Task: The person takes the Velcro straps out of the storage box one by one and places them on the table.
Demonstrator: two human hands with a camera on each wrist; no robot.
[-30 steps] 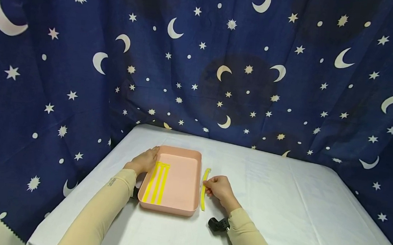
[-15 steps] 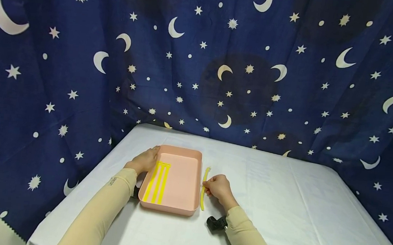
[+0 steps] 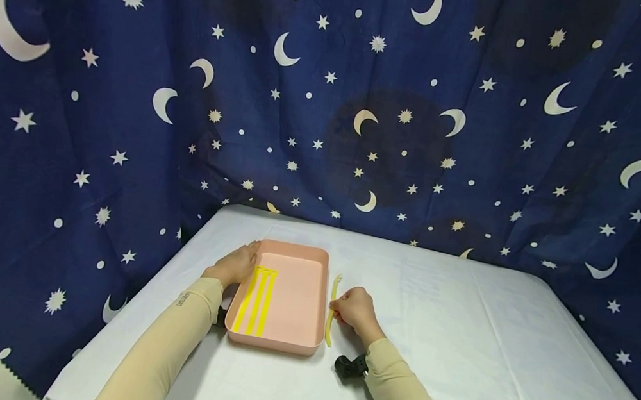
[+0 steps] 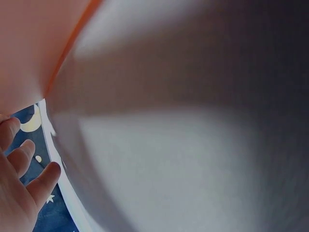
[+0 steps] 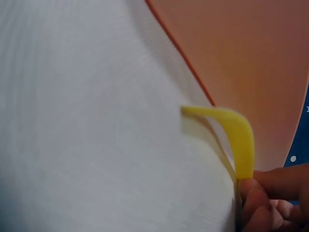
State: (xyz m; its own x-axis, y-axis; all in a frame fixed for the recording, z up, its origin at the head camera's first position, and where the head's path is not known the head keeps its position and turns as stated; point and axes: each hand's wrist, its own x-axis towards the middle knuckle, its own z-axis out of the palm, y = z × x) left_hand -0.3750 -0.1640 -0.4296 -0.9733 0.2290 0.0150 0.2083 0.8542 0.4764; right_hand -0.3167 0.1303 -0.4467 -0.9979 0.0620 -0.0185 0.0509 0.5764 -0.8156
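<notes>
A shallow pink tray lies on the white-covered table. Inside it, along the left side, lie three flat yellow cable ties side by side, each with a wider head at the far end. My left hand rests against the tray's left wall near the far corner; in the left wrist view its fingers are extended. Just outside the right wall, my right hand pinches another yellow cable tie by its middle between thumb and fingers. The right wrist view shows one end of that tie bending over.
A black wrist camera sits under the right forearm, close to the tabletop. The white cloth spreads widely to the right of the tray. A dark blue curtain with moons and stars hangs behind the table.
My right hand shifts slightly left, and the cable tie it pinches turns more edge-on, looking thinner and paler. My left hand and the tray stay in place.
</notes>
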